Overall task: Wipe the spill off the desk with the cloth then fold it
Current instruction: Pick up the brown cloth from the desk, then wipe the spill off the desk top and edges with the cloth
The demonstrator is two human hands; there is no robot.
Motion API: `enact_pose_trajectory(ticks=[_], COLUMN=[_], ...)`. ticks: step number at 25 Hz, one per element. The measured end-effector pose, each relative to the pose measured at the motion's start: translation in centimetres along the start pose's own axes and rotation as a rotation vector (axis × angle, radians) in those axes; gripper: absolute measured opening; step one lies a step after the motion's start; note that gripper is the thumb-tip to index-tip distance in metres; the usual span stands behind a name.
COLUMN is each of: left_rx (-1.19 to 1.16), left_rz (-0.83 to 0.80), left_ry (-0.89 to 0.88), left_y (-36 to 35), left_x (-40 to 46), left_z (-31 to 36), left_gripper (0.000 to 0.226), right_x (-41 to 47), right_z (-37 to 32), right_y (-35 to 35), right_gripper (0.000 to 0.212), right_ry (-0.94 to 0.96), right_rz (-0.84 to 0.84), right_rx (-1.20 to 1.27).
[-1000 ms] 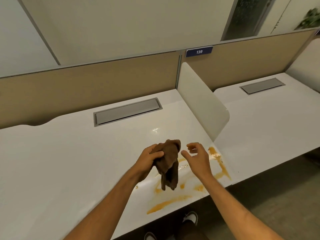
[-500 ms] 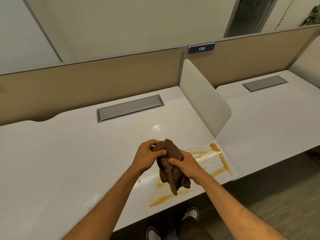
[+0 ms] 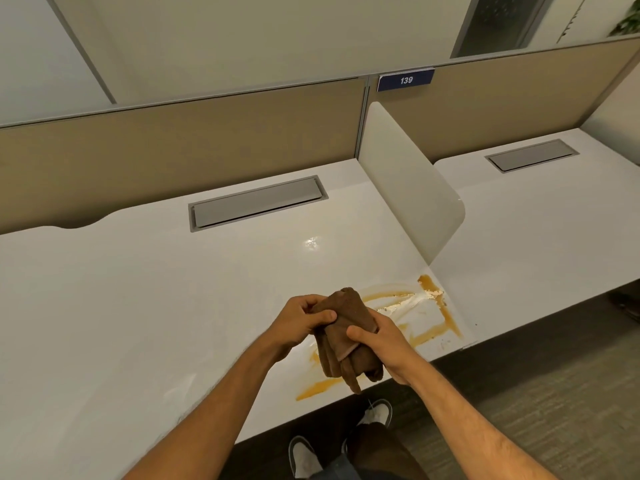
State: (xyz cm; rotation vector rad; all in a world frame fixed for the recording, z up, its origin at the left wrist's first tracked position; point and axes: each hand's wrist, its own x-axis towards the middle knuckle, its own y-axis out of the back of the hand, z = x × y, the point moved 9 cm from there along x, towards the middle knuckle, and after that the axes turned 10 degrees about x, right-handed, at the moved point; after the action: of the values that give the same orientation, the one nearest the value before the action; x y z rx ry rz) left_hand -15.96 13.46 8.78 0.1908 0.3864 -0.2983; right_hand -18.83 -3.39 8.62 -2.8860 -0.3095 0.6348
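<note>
- Head view: I hold the brown cloth (image 3: 346,336) bunched up in both hands, just below the middle of the frame and above the front edge of the white counter (image 3: 138,306).
- My left hand (image 3: 299,318) has its grip clamped on the upper part of the cloth, thumb pressed across the fabric.
- My right hand (image 3: 381,341) has its grip closed around the middle of the cloth from the right side, thumb on top.
- The loose lower end of the cloth hangs down below my hands, clear of the counter surface as far as I can tell.
- The orange-brown spill (image 3: 433,327) streaks the counter right of centre, to the right of and below my hands, with another smear near the front edge under the hanging cloth.
- A white divider panel (image 3: 408,181) stands upright on the counter in the upper right, just behind the spill.
- A grey cable hatch (image 3: 258,202) sits flush in the counter above centre.
- A blue label reading 139 (image 3: 406,80) is fixed to the beige partition (image 3: 173,140) at the top.
- My shoes (image 3: 304,459) show on the floor at the bottom edge.
</note>
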Motion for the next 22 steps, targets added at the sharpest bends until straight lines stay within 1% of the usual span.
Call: enact_pose_trajectory(ticks=[2, 4, 5, 6, 8, 10, 12, 15, 17, 19, 21, 22], left_rx=[0.029, 0.053, 0.090, 0.159, 0.324, 0.450, 0.555, 0.731, 0.884, 1.035, 1.125, 1.147], left_rz=[-0.009, -0.010, 0.018, 0.076, 0.243, 0.352, 0.376, 0.372, 0.341, 0.306, 0.324, 0.345], left_ry=[0.007, 0.043, 0.059, 0.074, 0.115, 0.171, 0.207, 0.200, 0.192, 0.185, 0.177, 0.174], left_y=[-0.4, -0.5, -0.3, 0.2, 2.1, 3.7, 4.6, 5.4, 5.4, 5.0, 4.7, 4.7], left_x=[0.0, -0.2, -0.5, -0.8, -1.8, -3.3, -4.2, -4.0, -3.5, -3.3, -3.4, -3.4], left_z=[-0.7, -2.8, -4.1, -5.7, -9.5, -13.8, -17.9, -21.7, -23.1, -24.3, -24.9, -25.1], left_gripper=[0.026, 0.035, 0.040, 0.045, 0.052, 0.060, 0.073, 0.090, 0.096, 0.096, 0.094, 0.091], right_x=[-0.1, -0.1, -0.1, 0.0, 0.5, 1.5, 3.4, 6.6, 8.7, 10.5, 11.4, 11.7], right_z=[0.7, 1.7, 2.2, 2.7, 3.7, 3.9, 4.1, 4.0, 4.8, 7.7, 11.3, 12.3], right_y=[0.6, 1.5, 2.3, 3.3, 5.3, 6.9, 7.9, 8.0, 7.0, 5.0, 3.2, 2.7], right_gripper=[0.039, 0.029, 0.023, 0.020, 0.018, 0.023, 0.034, 0.051, 0.056, 0.063, 0.073, 0.075], right_ry=[-0.024, -0.051, -0.057, -0.062, -0.077, -0.074, -0.063, 0.014, 0.090, 0.088, 0.087, 0.117], right_rz=[0.021, 0.049, 0.085, 0.138, 0.260, 0.357, 0.412, 0.486, 0.473, 0.346, 0.215, 0.195], right_rx=[-0.010, -0.075, -0.108, -0.134, -0.192, -0.302, -0.464, -0.696, -0.819, -1.006, -1.201, -1.245])
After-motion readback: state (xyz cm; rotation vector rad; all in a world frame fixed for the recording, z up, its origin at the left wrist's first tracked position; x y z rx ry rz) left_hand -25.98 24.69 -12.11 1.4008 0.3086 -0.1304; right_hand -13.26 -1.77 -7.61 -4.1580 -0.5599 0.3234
